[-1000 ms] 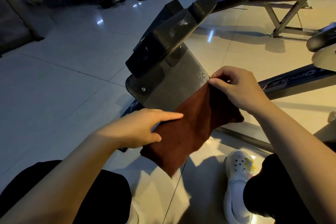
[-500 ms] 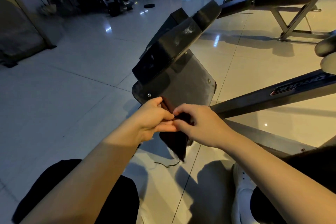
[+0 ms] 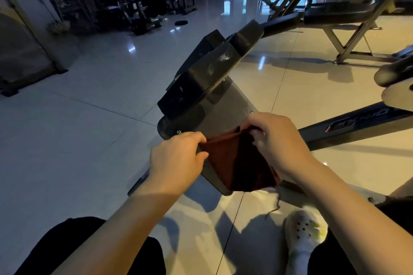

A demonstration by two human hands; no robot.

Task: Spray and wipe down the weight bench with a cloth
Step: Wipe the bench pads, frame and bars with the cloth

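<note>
— What do you have in your hands?

— A dark red cloth [image 3: 237,163]. My left hand [image 3: 178,158] pinches its upper left corner, fingers curled in over the edge, thumb underneath. My right hand [image 3: 279,143] grips the upper right corner, fingers bent down over the fold. The cloth hangs between the two hands as a loose pouch, with a frayed thread dangling from its lower right corner.

— And where is that against the bench?

— The cloth hangs just in front of the flat dark plate at the near end of the bench [image 3: 210,87]; whether it touches the plate I cannot tell. The black padded part rises from that plate toward one o'clock, with a scuffed pale patch on its side.

— What else is around you?

— A dark frame bar [image 3: 357,123] with lettering runs out at three o'clock. My white perforated shoe [image 3: 304,232] sits on the glossy tiled floor [image 3: 89,96] at five o'clock. Another padded bench on angled legs [image 3: 342,13] stands at one o'clock, far off, and dim weight racks [image 3: 143,6] fill the eleven o'clock corner.
</note>
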